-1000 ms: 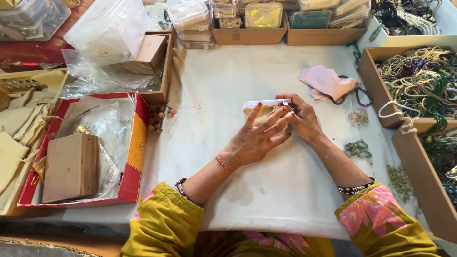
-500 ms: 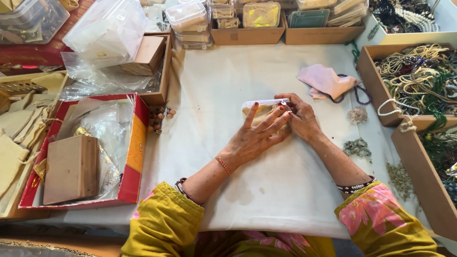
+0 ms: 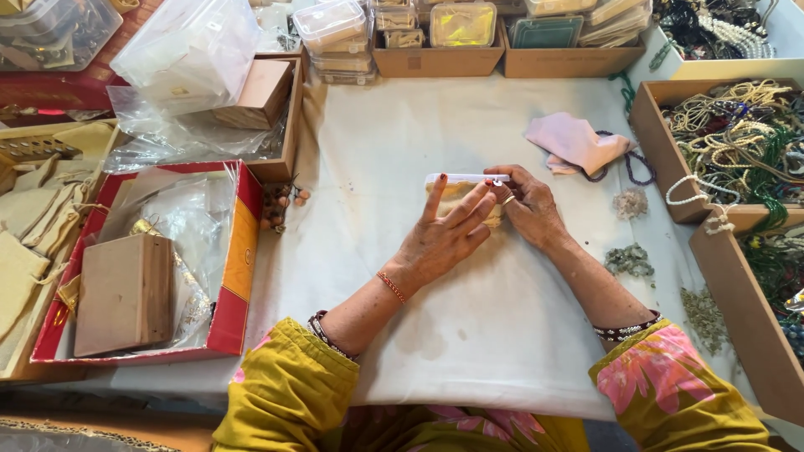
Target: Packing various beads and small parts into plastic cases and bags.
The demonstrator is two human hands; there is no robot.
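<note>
White cloth (image 3: 469, 335) is spread beneath both hands. A small clear zip pouch (image 3: 459, 194) is pressed flat under the open, fingers-spread left hand (image 3: 444, 238), while its right end is pinched by the right hand (image 3: 528, 208). A pink cloth (image 3: 574, 142) lies just beyond the right hand.

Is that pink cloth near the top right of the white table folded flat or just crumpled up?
Crumpled. The pink cloth lies in a loose, uneven heap with creases and turned-over edges, partly covering a purple bead string.
</note>
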